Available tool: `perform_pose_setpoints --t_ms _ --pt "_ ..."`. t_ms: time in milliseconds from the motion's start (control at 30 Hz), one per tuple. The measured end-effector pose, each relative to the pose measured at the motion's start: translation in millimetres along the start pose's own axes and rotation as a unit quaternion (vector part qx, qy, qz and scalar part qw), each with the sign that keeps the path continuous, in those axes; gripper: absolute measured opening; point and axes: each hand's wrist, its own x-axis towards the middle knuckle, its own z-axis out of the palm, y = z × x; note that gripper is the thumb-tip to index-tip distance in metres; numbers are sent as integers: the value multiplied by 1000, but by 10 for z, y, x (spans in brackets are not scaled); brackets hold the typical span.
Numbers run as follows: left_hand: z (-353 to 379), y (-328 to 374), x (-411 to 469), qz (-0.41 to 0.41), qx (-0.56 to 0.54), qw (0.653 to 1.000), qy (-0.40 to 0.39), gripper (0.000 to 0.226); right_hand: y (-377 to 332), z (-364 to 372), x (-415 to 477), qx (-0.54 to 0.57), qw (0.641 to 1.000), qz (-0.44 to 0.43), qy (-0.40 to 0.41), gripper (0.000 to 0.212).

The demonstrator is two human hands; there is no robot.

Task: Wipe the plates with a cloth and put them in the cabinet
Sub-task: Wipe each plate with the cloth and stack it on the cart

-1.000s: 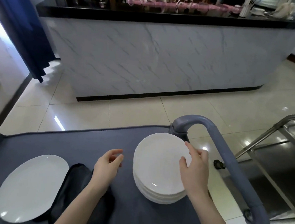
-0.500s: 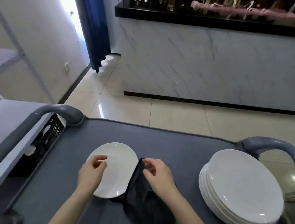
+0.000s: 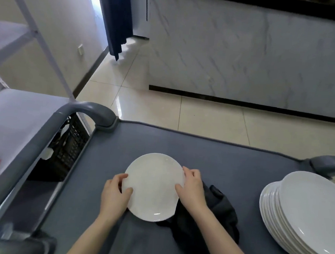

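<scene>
Gripping a plate (image 3: 151, 187) on the cart (image 3: 220, 157) by both rims: left hand (image 3: 115, 197) curled round the near-left edge, right hand (image 3: 191, 189) pinching the right edge. Lying partly over the dark cloth (image 3: 213, 216), just beside the right wrist. Probably early in the job, judging by the tall stack (image 3: 311, 218) waiting well to the right. Wiping and shelving apparently left to do; no cabinet to be made out.
</scene>
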Motion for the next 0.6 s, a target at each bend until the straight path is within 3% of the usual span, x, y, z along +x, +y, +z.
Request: perform_pose_setpoints --t_ms 133,333,600 --pt "-6 5 10 3 -14 1000 -5 51 11 48 36 -3 1000 17 9 43" --pt "8 15 34 14 -39 999 5 62 84 53 3 34 998 45 -2 60" --pt "-76 37 13 -15 -121 992 38 52 75 -91 -114 104 993 36 35 50"
